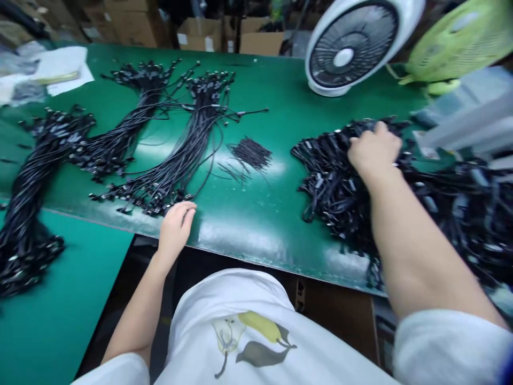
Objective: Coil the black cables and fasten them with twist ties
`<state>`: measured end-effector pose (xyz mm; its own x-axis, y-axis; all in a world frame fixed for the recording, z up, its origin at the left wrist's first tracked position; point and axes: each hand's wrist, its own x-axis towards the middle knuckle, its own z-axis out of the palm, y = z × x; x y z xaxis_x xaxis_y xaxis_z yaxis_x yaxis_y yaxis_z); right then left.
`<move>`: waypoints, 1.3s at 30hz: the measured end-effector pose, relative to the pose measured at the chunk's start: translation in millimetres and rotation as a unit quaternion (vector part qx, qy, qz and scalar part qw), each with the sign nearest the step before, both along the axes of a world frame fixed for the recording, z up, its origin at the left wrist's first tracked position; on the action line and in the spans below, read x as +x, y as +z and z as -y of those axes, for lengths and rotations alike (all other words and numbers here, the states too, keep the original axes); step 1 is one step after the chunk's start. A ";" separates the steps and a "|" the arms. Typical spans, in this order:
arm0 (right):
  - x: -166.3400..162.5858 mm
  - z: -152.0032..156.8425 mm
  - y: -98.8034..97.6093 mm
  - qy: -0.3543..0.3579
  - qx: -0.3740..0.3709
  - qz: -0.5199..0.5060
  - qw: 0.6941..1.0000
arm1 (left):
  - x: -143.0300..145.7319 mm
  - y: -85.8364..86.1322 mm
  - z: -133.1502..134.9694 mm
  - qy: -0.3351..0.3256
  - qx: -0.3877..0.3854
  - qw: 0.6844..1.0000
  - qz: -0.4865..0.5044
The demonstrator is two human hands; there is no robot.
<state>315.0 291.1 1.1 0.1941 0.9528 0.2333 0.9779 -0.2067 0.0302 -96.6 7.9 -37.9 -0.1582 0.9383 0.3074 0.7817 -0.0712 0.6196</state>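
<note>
My right hand (373,149) reaches into a loose heap of black cables (332,182) on the right of the green table (248,214). Its fingers curl down into the cables, and I cannot see what they grip. My left hand (176,227) rests at the table's near edge, fingers loosely together, holding nothing. It lies just beside the near end of a bundle of black cables (180,155). A small bunch of black ties (251,154) lies between the two hands.
Two more cable bundles lie to the left, one (124,117) in the middle and one (32,187) at the far left. A white fan (352,48) stands at the back, a green fan (457,43) beside it. Cardboard boxes (200,33) line the back.
</note>
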 end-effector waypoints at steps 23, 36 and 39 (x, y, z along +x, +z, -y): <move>-258.8 93.5 4.3 0.548 -0.196 -0.065 0.811 | -153.5 0.9 -133.1 0.038 -0.187 0.977 -0.097; -368.7 56.2 3.7 0.620 -0.111 -0.115 0.768 | -155.6 0.6 -186.0 0.016 -0.146 0.986 0.076; -384.3 34.4 7.9 0.615 0.008 -0.095 0.783 | -142.3 29.0 -167.2 0.000 -0.109 0.990 0.087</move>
